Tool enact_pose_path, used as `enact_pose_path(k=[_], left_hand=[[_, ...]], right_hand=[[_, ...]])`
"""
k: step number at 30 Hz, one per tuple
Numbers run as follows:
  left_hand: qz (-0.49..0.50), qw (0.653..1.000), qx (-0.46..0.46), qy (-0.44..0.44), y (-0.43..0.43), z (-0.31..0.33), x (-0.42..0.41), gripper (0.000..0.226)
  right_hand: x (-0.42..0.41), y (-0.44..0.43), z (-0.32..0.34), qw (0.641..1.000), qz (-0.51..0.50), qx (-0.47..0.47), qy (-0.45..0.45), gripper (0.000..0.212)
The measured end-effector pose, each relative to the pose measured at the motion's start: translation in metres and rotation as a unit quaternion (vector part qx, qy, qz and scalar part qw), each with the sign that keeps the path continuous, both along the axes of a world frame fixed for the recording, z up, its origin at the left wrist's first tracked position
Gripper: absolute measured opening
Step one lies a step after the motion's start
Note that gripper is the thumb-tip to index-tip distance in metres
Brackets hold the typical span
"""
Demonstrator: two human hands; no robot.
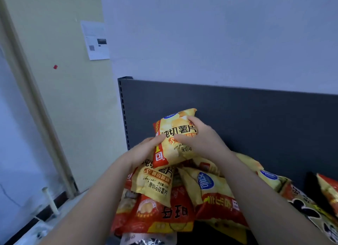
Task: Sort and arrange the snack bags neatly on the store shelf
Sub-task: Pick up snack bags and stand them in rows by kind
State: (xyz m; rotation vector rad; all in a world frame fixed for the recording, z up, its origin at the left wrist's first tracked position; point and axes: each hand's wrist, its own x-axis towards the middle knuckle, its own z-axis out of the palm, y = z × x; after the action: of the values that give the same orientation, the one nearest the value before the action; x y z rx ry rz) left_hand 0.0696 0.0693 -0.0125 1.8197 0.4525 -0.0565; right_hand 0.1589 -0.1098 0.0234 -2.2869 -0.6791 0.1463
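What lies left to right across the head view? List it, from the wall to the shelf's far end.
red sticker → paper notice → shelf upright → left hand → held yellow chip bag → right hand → red bag at the right edge

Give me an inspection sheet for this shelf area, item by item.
Surface: dark grey metal shelf back panel, its deck mostly hidden under bags.
Job's things: yellow crinkly chip bag held upright above a jumbled pile of yellow and red snack bags.
Clutter: nothing seen.
Hands: left hand grips the held bag's left edge; right hand, fingers curled over its front.
Cables: nothing seen.
Surroundings: white printed paper sheet on pale yellow wall.
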Motion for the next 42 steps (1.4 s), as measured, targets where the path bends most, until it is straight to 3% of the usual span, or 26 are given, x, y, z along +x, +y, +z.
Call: enact_pose_path(k=[4,8,12,17,22,24,28,34,39,42], left_hand=[[0.027,0.998,0.056,0.021,0.011,-0.017,0.003,0.114],[0.016,0.995,0.095,0.034,0.009,-0.022,-0.006,0.119],[0.020,0.994,0.100,0.022,0.021,-0.031,0.000,0.108],[0.014,0.986,0.165,0.011,0.019,-0.011,-0.014,0.105],[0.000,0.973,0.230,-0.001,0.013,-0.013,-0.015,0.124],[0.014,0.962,0.272,-0.038,0.003,-0.003,-0.019,0.112],[0.046,0.912,0.364,-0.182,-0.026,0.016,-0.017,0.061],[0.006,0.888,0.320,-0.329,-0.087,0.030,-0.021,0.046],[-0.098,0.908,0.262,-0.312,-0.151,0.023,-0.032,0.049],[-0.171,0.912,0.266,-0.260,-0.187,0.009,-0.030,0.050]], right_hand=[[-0.009,-0.006,-0.002,0.992,-0.024,-0.125,0.004,0.085],[-0.020,-0.004,-0.018,0.981,-0.074,-0.178,0.004,0.085],[-0.022,0.000,-0.025,0.982,-0.112,-0.146,0.046,0.083],[-0.036,-0.003,-0.015,0.991,-0.114,-0.068,-0.033,0.082],[-0.049,-0.001,-0.013,0.991,-0.076,-0.097,-0.060,0.082],[-0.052,-0.005,-0.013,0.989,-0.086,-0.091,-0.074,0.081],[-0.061,-0.028,-0.006,0.984,-0.129,-0.063,-0.102,0.073],[-0.083,-0.091,-0.011,0.974,-0.195,-0.022,-0.116,0.065],[-0.102,-0.166,-0.027,0.953,-0.294,0.002,-0.076,0.063],[-0.114,-0.210,-0.042,0.937,-0.347,-0.003,-0.041,0.063]])
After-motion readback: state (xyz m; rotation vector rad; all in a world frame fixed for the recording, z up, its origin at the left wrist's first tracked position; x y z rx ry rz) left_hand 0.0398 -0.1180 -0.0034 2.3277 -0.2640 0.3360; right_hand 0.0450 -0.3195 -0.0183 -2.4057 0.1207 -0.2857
